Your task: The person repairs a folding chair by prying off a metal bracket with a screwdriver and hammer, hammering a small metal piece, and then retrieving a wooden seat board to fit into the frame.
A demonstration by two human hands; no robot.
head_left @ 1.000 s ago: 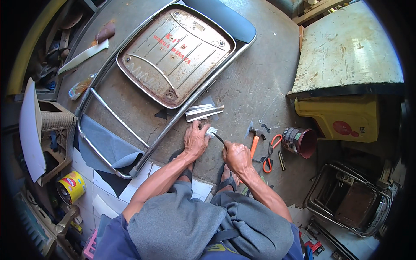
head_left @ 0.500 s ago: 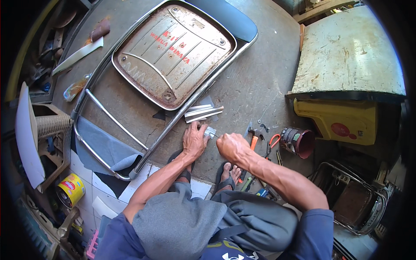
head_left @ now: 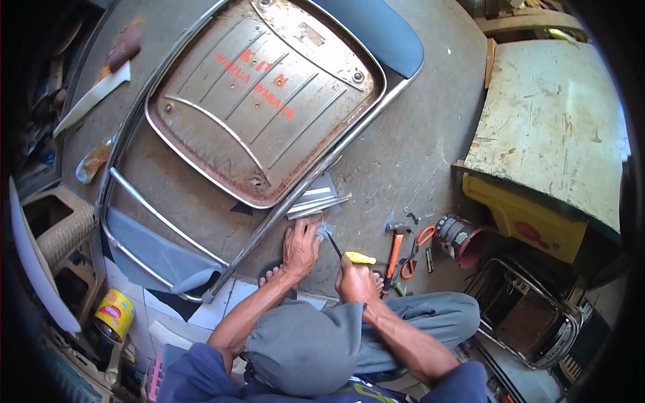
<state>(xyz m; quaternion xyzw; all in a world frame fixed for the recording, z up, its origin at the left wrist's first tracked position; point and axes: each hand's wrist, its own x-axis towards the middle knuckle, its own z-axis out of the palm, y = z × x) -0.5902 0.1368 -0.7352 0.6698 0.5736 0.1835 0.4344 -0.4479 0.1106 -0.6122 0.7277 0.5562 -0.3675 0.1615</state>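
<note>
My left hand [head_left: 300, 250] is closed over a small grey, shiny piece [head_left: 325, 230] on the concrete floor, pressing it with the fingers. In my right hand [head_left: 357, 282] is a yellow-handled screwdriver [head_left: 361, 258]; its thin dark shaft slants toward that piece. Whether the tip touches the piece is hard to see. Just beyond my left fingers lie several light metal strips [head_left: 316, 204] over a grey scrap. A folding chair frame [head_left: 262, 221] with a rusty metal seat underside [head_left: 269, 101] lies past them.
Right of my hands lie an orange-handled hammer [head_left: 395, 258], red-handled scissors [head_left: 418, 252] and a paint-stained can [head_left: 460, 238]. A worn pale tabletop [head_left: 551, 127] stands over a yellow container [head_left: 521, 218]. A yellow tin [head_left: 115, 314] stands at left, and chair frames [head_left: 531, 312] at right.
My right hand has drawn down toward me, away from the small piece, and the screwdriver now shows. My left hand stays on the piece. The view has shifted.
</note>
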